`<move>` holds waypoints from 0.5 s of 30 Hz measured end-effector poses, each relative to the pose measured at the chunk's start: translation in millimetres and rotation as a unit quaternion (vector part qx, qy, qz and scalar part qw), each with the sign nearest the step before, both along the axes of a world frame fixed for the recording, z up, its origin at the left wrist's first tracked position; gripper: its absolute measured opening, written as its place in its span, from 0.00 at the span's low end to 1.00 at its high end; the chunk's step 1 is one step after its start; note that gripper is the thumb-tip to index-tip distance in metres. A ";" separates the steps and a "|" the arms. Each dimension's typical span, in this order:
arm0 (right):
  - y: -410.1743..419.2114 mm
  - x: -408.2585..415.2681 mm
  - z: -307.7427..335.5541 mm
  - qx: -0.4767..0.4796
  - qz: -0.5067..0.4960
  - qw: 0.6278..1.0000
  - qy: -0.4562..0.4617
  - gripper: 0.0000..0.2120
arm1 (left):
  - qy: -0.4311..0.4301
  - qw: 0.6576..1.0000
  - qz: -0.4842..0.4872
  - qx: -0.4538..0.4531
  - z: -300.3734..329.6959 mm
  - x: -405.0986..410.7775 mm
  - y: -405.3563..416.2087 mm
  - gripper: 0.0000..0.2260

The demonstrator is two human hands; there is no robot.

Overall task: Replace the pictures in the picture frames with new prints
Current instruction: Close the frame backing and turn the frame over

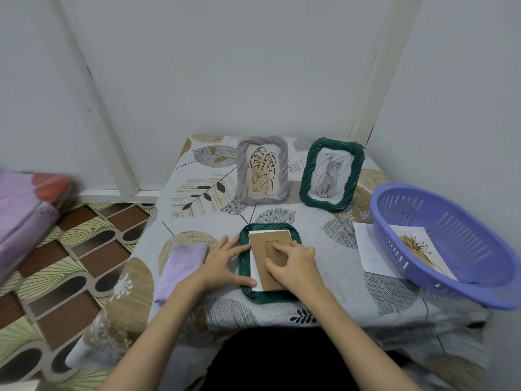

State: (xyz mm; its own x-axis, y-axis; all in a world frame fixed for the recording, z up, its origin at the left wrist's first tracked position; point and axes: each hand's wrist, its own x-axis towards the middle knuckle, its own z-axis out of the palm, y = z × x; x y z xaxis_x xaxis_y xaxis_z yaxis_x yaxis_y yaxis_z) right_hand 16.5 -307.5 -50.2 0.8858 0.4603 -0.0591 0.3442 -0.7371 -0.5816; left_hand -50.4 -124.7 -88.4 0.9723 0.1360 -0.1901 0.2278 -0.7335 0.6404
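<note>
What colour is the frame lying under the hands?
Dark green frame, woven texture, seen in the head view.
</note>
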 end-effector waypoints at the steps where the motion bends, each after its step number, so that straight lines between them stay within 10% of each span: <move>1: 1.2 -0.5 -0.4 -0.002 -0.003 1.000 -0.001 0.25 | 0.000 1.000 0.001 0.001 0.0 0.2 -0.1 0.60; 15: 3.5 -3.1 -4.8 -0.034 -0.004 0.999 -0.025 0.25 | 0.001 0.999 0.007 -0.047 5.5 -2.3 -0.1 0.57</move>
State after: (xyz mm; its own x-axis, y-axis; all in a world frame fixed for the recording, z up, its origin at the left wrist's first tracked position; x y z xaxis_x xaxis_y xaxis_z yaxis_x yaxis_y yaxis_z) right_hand 13.4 -304.0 -55.0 0.8920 0.4499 -0.0449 0.3659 -0.7766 -0.5128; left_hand -52.7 -124.8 -82.9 0.9699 0.1315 -0.2047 0.2394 -0.6660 0.7064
